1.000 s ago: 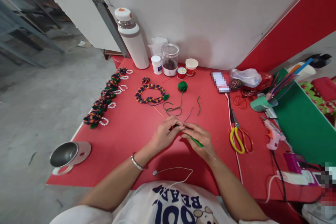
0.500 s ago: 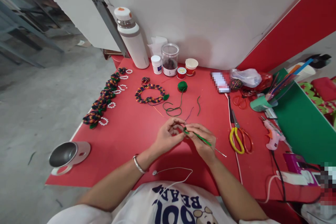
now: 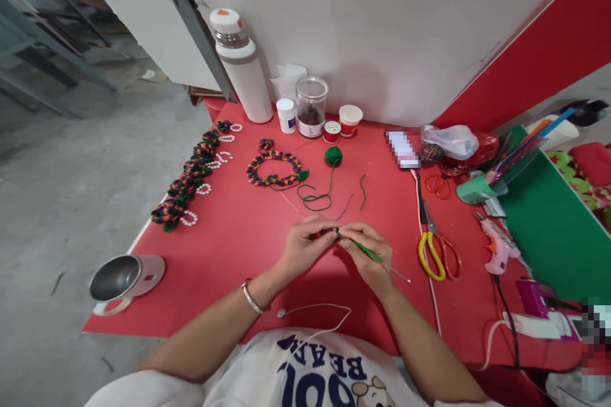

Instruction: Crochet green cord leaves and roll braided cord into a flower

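Note:
Both hands meet over the middle of the red table [image 3: 224,254]. My right hand [image 3: 366,254] is closed on a green-handled crochet hook [image 3: 370,252] whose metal end sticks out to the right. My left hand [image 3: 305,243] pinches a small bit of green yarn work at the hook's tip. A green yarn strand [image 3: 315,198] runs from there up to a small green yarn ball [image 3: 333,156]. A multicoloured crocheted ring [image 3: 274,169] lies left of the ball.
A row of crocheted flowers with pearl loops [image 3: 191,178] lines the left edge. A steel mug [image 3: 119,278] sits front left. A white flask [image 3: 241,67], jars and a thread spool [image 3: 331,131] stand at the back. Yellow scissors [image 3: 432,251] and a glue gun [image 3: 496,248] lie right.
The crochet hook has swung from pointing down toward me to lying sideways, its metal end out to the right. My left fingers lifted, then closed again on the yarn work.

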The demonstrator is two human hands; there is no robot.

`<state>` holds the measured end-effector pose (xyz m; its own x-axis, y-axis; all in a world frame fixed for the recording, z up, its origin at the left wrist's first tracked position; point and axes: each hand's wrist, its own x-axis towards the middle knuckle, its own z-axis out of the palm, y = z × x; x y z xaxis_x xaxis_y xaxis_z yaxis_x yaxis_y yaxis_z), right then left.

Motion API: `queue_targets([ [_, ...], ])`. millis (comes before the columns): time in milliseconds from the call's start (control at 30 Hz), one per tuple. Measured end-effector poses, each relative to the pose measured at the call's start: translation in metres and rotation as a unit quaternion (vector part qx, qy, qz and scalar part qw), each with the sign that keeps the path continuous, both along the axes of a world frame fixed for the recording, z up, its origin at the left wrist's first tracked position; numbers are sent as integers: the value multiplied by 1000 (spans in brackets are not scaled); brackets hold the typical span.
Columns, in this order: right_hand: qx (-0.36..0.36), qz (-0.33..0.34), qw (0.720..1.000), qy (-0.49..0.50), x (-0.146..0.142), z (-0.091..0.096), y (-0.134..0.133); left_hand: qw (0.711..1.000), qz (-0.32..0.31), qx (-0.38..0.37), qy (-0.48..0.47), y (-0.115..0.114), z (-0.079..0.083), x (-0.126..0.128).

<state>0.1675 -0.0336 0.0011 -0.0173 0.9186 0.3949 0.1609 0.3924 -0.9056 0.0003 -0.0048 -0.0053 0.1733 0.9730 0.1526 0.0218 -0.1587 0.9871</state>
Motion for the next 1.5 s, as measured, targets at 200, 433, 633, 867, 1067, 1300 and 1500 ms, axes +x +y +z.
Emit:
queue_targets([
  [200, -7, 40, 999, 1, 5, 1, 4, 979, -50, -159, -120, 6, 2, -5],
  [433, -4, 95, 995, 29, 10, -3, 3, 912, -100, -323, -234, 8, 7, -6],
  [633, 19, 91, 995, 23, 11, -3, 1, 907, -102, -326, -246, 8, 6, -7],
  [867, 50, 31, 998, -32, 5, -2, -2, 927, -61, -278, -244, 6, 5, -6],
  [1067, 105, 5, 991, -85, 6, -7, 0, 921, -61, -295, -246, 6, 4, -5],
  [1300, 162, -25, 967, -193, 5, -9, -2, 935, -93, -273, -206, 3, 2, -6],
  [1500, 167, 53, 949, -263, 9, -17, 5, 940, -106, -263, -191, 1, 2, -2],
])
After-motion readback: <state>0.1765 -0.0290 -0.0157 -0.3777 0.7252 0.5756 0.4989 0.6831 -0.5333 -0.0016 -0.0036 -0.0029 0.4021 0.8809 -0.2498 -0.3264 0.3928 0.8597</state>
